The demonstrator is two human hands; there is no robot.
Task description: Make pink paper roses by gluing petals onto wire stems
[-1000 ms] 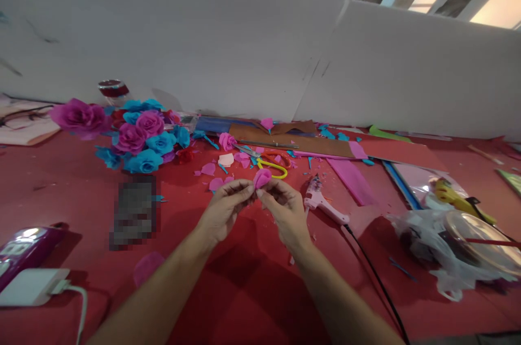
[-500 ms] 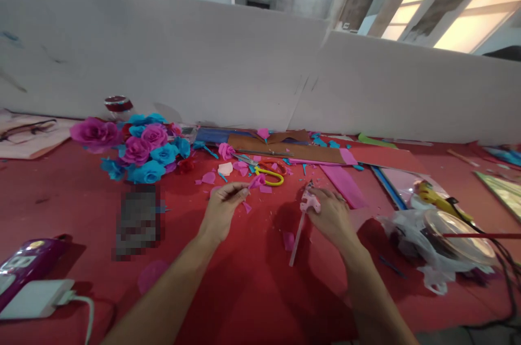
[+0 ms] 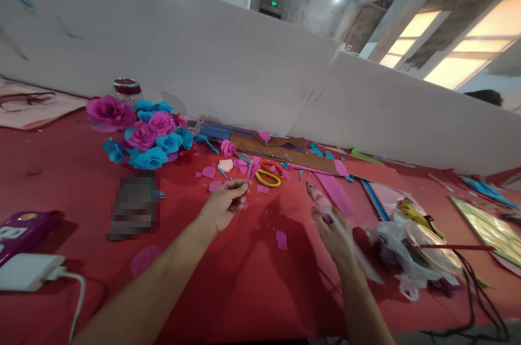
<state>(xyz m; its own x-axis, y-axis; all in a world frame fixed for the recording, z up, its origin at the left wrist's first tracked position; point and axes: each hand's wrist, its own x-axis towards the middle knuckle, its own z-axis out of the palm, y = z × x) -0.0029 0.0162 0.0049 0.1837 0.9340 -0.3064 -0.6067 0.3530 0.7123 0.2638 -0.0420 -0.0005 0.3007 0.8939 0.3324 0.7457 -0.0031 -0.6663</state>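
Observation:
Between the fingertips of my left hand (image 3: 224, 205) is a small magenta paper flower (image 3: 253, 169), pinched at its lower end and pointing up. My right hand (image 3: 332, 232) is wrapped round a pink hot glue gun (image 3: 321, 203), its tip toward the wall. From the gun's back a clear glue stick (image 3: 362, 258) sticks out, smeared by motion. Scissors with a yellow handle (image 3: 268, 178) lie just beyond my left hand, among magenta and blue paper scraps. A magenta paper piece (image 3: 281, 240) lies on the red table between my hands.
Blue and magenta paper flowers (image 3: 150, 136) stand in a bunch at the left, near a lidded jar (image 3: 127, 90). A white adapter (image 3: 32, 272) lies at the front left. On the right are a plastic bag (image 3: 391, 250), a tape roll (image 3: 433, 247) and black cables (image 3: 476, 285). A white partition (image 3: 228, 63) rises behind.
My right hand has turned the glue gun, so its glue stick swings from lower left to lower right. My left hand keeps the magenta flower, now tilted more upright. The view has tilted.

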